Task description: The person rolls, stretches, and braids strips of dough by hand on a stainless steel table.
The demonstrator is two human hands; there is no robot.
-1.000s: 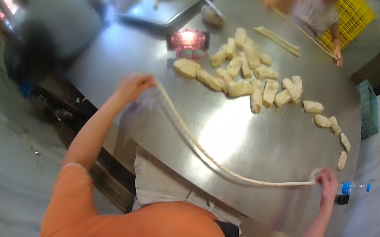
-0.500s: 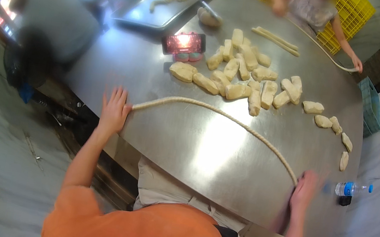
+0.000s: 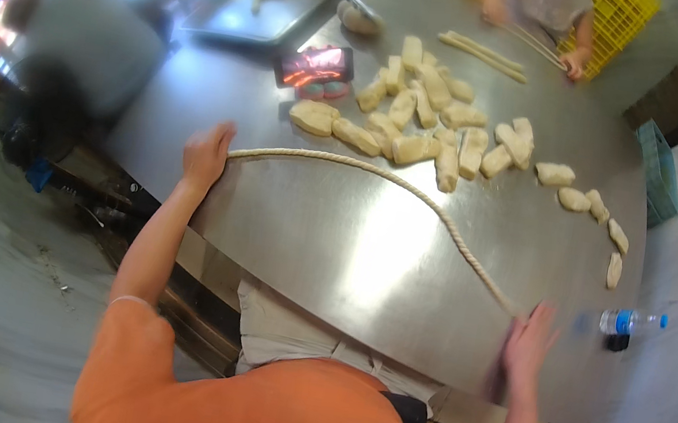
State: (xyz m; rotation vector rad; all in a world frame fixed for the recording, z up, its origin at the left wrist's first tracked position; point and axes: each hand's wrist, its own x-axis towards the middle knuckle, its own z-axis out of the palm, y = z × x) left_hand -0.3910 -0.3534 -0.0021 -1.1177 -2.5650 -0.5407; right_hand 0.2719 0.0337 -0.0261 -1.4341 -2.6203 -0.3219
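Observation:
A long, twisted dough rope (image 3: 390, 175) arches across the steel table in front of me. At its left end lies my left hand (image 3: 207, 155), its fingers stretched forward and slightly blurred, touching the rope's tip. My right hand (image 3: 528, 343) rests at the other end, near the table's right front edge, with its fingers spread and the rope's tip beside the thumb. Both hands press on the ends rather than wrap round them. Past the arch lies a pile of pale dough pieces (image 3: 417, 148). A few smaller dough pieces (image 3: 574, 200) trail off to the right.
A phone (image 3: 314, 68) stands lit behind the dough. Farther back are a metal tray (image 3: 235, 26) with dough twists and two straight dough strips (image 3: 481, 56). Across the table, a co-worker's hands (image 3: 574, 65) hold a dough strand. A water bottle (image 3: 632, 323) is at the right.
My left hand has slid forward and its fingers have drawn together; my right hand has moved slightly back, fingers spreading. The rope shows a clearer twist. The co-worker's hands have come closer together.

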